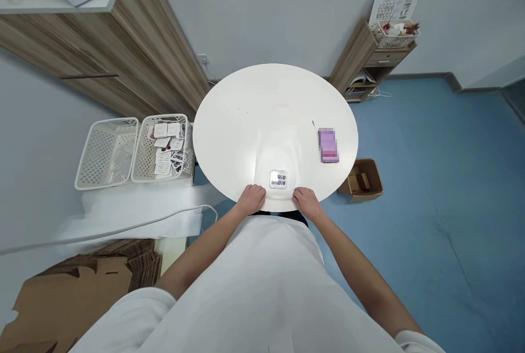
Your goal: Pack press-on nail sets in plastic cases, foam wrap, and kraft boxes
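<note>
A thin, whitish, see-through sheet [278,148] lies on the white oval table, its near edge towards me. At its near left corner my left hand [252,199] is closed, fingers curled on the sheet's edge. My right hand [305,201] is likewise closed at the near right corner. Between the hands, on the sheet, rests a small clear flat case [278,179] with several dark pieces inside; neither hand touches it. What the pieces are is too small to tell.
The oval table [229,107] carries a blurred purple pack [328,145] at right. An open cardboard box [371,181] stands beyond its right edge. To the left are a white basket with cards [141,151] and another basket [84,159]. Flattened cardboard [77,298] lies lower left.
</note>
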Demonstrator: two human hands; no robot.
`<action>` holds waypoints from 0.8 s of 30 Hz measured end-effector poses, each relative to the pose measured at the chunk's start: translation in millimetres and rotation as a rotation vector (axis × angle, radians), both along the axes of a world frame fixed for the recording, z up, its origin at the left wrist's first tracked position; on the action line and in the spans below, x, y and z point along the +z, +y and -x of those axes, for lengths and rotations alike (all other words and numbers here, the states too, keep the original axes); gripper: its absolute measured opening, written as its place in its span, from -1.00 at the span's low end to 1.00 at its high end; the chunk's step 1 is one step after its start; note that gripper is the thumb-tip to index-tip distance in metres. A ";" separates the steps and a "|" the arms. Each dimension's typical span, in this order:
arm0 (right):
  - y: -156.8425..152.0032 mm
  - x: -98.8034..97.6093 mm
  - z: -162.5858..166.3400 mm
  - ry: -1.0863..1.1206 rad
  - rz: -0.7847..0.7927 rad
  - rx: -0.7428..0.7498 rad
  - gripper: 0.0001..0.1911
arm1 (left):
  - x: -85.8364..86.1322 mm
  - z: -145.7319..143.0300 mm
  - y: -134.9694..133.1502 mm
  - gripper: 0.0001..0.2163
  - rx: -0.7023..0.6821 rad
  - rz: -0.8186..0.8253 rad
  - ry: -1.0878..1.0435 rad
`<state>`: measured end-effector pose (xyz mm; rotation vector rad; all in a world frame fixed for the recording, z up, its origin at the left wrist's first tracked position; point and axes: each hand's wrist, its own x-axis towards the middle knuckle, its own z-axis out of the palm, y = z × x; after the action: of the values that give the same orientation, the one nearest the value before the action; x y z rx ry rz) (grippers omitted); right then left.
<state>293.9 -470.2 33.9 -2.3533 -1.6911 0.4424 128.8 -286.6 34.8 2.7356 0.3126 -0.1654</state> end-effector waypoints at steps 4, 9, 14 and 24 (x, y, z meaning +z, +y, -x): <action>-2.3 6.2 7.8 -0.015 -0.039 0.011 -0.73 | 6.4 -1.8 0.9 -0.78 -0.026 -0.049 0.032; 6.1 7.3 2.5 0.014 -0.007 -0.026 -0.84 | 8.3 -4.1 4.6 -0.77 0.026 0.012 0.019; 15.7 11.4 -9.2 0.173 0.106 -0.179 -0.74 | 3.4 -8.3 11.2 -0.78 0.224 0.242 -0.022; 49.4 16.5 -17.4 0.156 0.273 -0.389 -0.72 | -11.8 -29.0 31.4 -0.78 0.557 0.448 -0.113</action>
<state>311.3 -420.8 50.3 -2.6720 -1.1272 0.7964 157.8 -255.2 22.9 2.1163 0.8690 0.0659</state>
